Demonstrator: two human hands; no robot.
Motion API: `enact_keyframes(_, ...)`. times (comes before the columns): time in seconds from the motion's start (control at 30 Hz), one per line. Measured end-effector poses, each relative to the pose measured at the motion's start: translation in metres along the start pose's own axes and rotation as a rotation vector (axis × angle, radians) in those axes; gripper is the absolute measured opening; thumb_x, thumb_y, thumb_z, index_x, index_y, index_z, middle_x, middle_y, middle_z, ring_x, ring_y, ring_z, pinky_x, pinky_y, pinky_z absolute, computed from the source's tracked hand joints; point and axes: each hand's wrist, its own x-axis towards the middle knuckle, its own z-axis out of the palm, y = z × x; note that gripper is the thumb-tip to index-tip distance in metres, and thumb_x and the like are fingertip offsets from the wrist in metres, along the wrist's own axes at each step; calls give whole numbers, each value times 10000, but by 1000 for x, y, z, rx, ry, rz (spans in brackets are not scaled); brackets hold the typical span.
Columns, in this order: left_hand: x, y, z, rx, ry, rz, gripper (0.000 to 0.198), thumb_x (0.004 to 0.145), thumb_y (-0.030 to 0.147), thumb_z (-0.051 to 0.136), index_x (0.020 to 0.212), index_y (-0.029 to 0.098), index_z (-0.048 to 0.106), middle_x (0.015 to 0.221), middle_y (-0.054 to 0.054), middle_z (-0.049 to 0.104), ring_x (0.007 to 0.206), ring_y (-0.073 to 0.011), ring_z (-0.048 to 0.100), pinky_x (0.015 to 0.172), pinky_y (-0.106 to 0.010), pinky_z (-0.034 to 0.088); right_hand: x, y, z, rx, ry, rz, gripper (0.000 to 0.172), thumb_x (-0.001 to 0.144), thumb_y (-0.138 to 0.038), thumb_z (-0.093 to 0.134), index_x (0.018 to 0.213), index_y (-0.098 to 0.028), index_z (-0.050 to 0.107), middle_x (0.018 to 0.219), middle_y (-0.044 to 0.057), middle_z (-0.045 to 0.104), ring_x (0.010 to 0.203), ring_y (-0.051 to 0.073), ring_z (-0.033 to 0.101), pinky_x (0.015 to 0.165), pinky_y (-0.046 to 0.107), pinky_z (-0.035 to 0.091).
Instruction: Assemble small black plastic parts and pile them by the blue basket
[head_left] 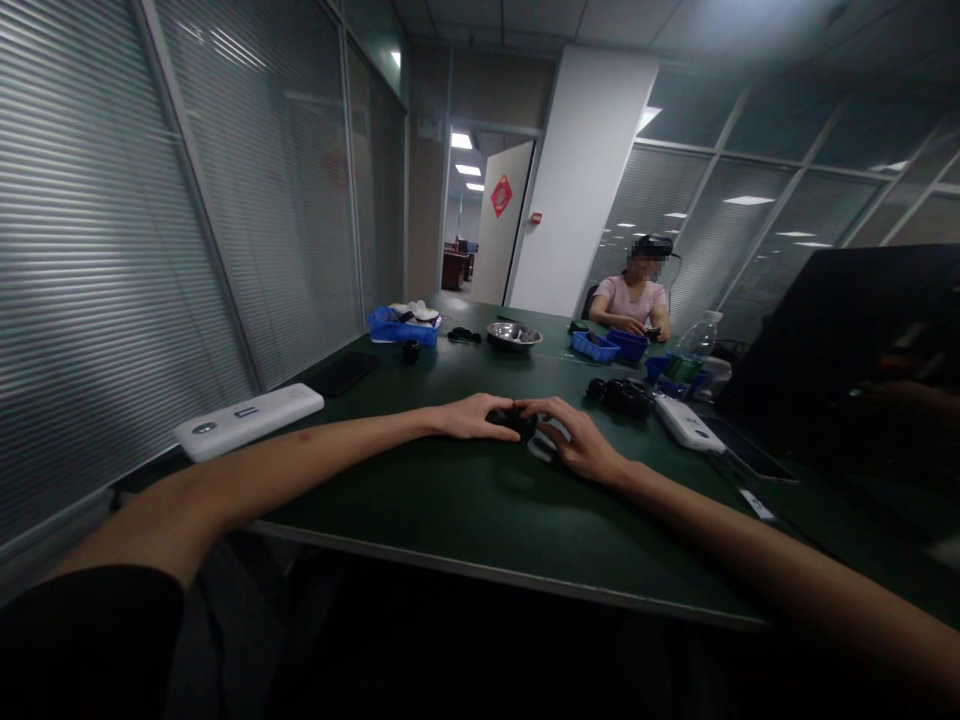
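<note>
A small dark black object (517,424) is between my hands, low over the green table (450,500). Its exact kind is too dark to make out. My left hand (474,416) grips it from the left, with thumb and fingers closed about its side. From the right, my right hand (577,440) curls over it, its fingertips touching the top and right side. Below the right fingers lies a pale, ring-like shape (543,448), partly covered.
Beyond my hands are a steel bowl (514,337), a filled blue basket (403,328) and black items (622,396). White power banks (251,420) flank me. A bottle (690,355), blue trays (595,346) and a dark monitor-like panel (847,350) stand right. A person (631,300) sits opposite.
</note>
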Motion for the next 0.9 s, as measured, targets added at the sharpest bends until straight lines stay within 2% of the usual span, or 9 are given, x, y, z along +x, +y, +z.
enact_keyframes(0.17, -1, 2, -1, 10, 9, 15, 616, 886, 455, 707, 1411, 171, 555, 1363, -117, 632, 1224, -248, 604, 1043, -359, 436, -2, 1, -1, 36, -3, 10, 311, 992, -155, 464, 1258, -260, 586, 1347, 95, 634, 1190, 254, 622, 1036, 492, 513)
enact_keyframes(0.33, 0, 3, -1, 40, 4, -1, 563, 892, 480, 694, 1339, 151, 600, 1282, -119, 661, 1155, -246, 629, 982, -355, 460, -1, -4, -7, 39, 1, 11, 406, 961, -186, 494, 1357, -257, 554, 1416, 103, 580, 1305, 295, 548, 1063, 530, 484)
enact_keyframes(0.57, 0, 0, 0, 41, 12, -10, 552, 880, 508, 697, 1309, 168, 623, 1286, -101, 658, 1178, -253, 615, 990, -354, 448, 2, -8, -6, -68, -26, 12, 371, 1021, -354, 530, 1376, -267, 591, 1296, 118, 612, 1180, 285, 613, 1034, 501, 508)
enact_keyframes(0.9, 0, 2, 0, 32, 12, 16, 525, 891, 476, 694, 1309, 168, 619, 1277, -99, 662, 1160, -235, 622, 980, -335, 443, 1, 1, -6, -51, -15, -13, 362, 1010, -278, 541, 1365, -278, 613, 1268, 107, 660, 1156, 283, 640, 1005, 482, 531)
